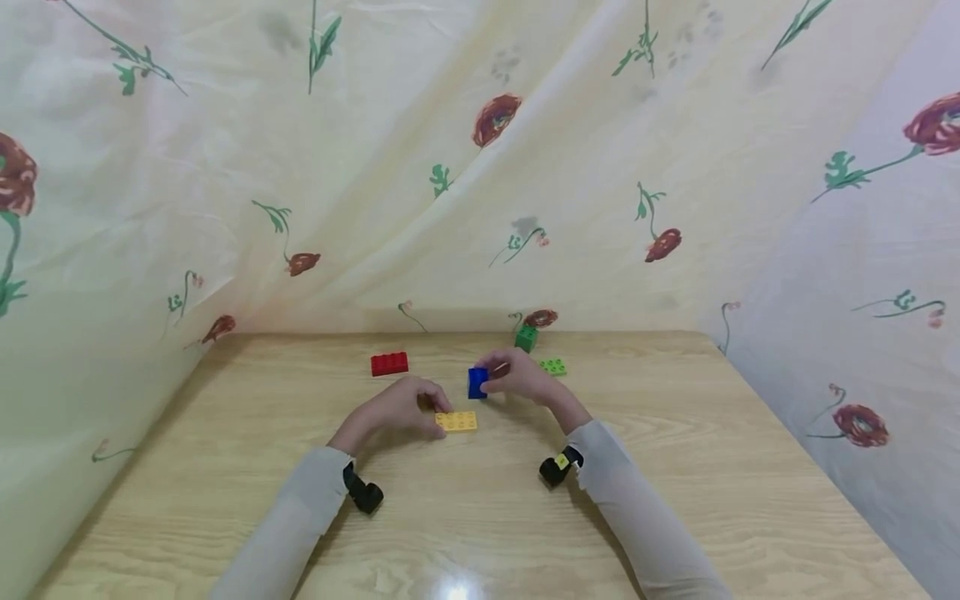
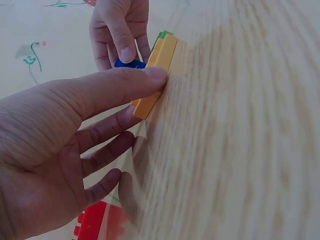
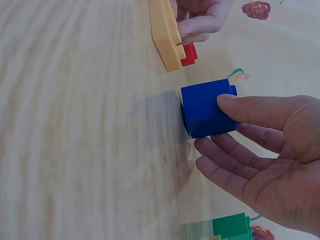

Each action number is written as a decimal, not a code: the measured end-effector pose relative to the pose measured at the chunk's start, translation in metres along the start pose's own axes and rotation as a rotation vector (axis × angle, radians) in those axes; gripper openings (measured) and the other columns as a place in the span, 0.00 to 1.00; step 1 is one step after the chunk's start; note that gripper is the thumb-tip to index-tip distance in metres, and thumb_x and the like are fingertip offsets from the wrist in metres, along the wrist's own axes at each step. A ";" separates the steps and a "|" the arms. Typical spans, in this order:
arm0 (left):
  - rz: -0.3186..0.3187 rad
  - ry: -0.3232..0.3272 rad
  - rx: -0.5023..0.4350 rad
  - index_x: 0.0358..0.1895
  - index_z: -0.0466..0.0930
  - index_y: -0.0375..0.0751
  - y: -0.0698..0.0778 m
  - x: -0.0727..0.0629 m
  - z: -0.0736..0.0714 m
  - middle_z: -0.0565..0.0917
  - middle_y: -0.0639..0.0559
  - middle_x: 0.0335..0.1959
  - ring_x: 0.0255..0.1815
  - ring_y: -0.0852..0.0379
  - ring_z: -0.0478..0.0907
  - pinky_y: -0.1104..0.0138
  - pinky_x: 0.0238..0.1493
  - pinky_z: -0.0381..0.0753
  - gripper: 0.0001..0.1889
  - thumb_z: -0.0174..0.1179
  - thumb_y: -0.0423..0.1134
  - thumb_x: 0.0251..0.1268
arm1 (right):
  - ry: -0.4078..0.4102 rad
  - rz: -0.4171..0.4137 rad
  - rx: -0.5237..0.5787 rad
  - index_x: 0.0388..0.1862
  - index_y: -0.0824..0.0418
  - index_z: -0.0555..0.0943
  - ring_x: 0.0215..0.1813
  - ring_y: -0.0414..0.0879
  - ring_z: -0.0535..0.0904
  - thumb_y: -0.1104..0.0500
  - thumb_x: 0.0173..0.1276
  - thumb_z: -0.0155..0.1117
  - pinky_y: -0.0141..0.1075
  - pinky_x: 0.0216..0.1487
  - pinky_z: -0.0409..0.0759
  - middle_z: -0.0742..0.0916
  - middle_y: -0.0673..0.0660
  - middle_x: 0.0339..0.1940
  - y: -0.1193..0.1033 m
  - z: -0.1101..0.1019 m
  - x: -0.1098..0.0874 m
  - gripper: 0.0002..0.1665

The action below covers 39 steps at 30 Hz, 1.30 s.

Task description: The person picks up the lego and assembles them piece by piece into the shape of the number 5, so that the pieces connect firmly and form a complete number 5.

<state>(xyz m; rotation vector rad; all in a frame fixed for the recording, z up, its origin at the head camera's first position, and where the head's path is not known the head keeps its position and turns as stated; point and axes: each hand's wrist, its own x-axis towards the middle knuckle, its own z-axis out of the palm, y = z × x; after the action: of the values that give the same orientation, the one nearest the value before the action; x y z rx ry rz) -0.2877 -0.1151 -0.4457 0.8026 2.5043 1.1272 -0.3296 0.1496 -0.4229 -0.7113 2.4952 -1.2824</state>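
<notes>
Flowery cloth [image 1: 375, 125] hangs behind the wood bench [image 1: 450, 508] | left hand [image 1: 397, 404] pinches yellow block [image 1: 459, 422] by one end, maybe so the other end sticks out | right hand [image 1: 519, 375] pinches blue block [image 1: 476, 384] just behind it, probably to keep it steady | dark green block [image 1: 527, 337] sits near the back edge | more room in front

From the head we see a bright, mostly even scene, with a small white glare near the bottom edge of the tabletop [image 1: 465, 508] and soft shadows beside the forearms [image 1: 637, 508]. Both wrist views look dimmer and greyer to us, their wood grain smeared and soft. We find faint shadows beside the left hand [image 2: 55, 135] and the blue brick [image 3: 207, 107], and a reddish reflection beside the red brick [image 2: 92, 222].
</notes>
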 end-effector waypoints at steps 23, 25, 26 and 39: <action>-0.014 0.015 0.069 0.40 0.90 0.48 0.015 0.003 -0.001 0.84 0.55 0.43 0.47 0.57 0.77 0.59 0.55 0.78 0.10 0.77 0.35 0.55 | -0.123 -0.073 -0.045 0.59 0.64 0.82 0.54 0.51 0.82 0.61 0.69 0.71 0.44 0.58 0.82 0.88 0.61 0.53 -0.022 -0.013 -0.010 0.21; -0.015 0.013 0.066 0.41 0.90 0.48 0.016 0.003 -0.002 0.84 0.54 0.43 0.47 0.57 0.77 0.59 0.56 0.77 0.10 0.77 0.35 0.55 | -0.135 -0.074 -0.054 0.59 0.64 0.82 0.54 0.51 0.82 0.61 0.68 0.71 0.45 0.58 0.82 0.88 0.61 0.52 -0.023 -0.013 -0.011 0.21; -0.014 0.013 0.065 0.41 0.90 0.47 0.016 0.002 -0.002 0.84 0.54 0.44 0.47 0.56 0.77 0.58 0.56 0.78 0.10 0.77 0.35 0.55 | -0.143 -0.075 -0.059 0.59 0.64 0.82 0.53 0.51 0.82 0.61 0.68 0.71 0.45 0.58 0.82 0.88 0.61 0.52 -0.024 -0.013 -0.011 0.21; 0.025 0.008 0.027 0.40 0.89 0.43 0.012 0.002 0.000 0.87 0.54 0.42 0.45 0.58 0.78 0.61 0.54 0.79 0.10 0.77 0.34 0.54 | -0.204 -0.132 -0.117 0.54 0.65 0.85 0.47 0.46 0.85 0.59 0.66 0.74 0.41 0.56 0.83 0.90 0.59 0.46 -0.024 -0.007 -0.010 0.19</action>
<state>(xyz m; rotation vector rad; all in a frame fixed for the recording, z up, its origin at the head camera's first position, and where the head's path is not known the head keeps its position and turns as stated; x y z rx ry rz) -0.2850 -0.1076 -0.4371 0.8404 2.5282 1.1083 -0.3164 0.1473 -0.3992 -0.9958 2.4054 -1.0514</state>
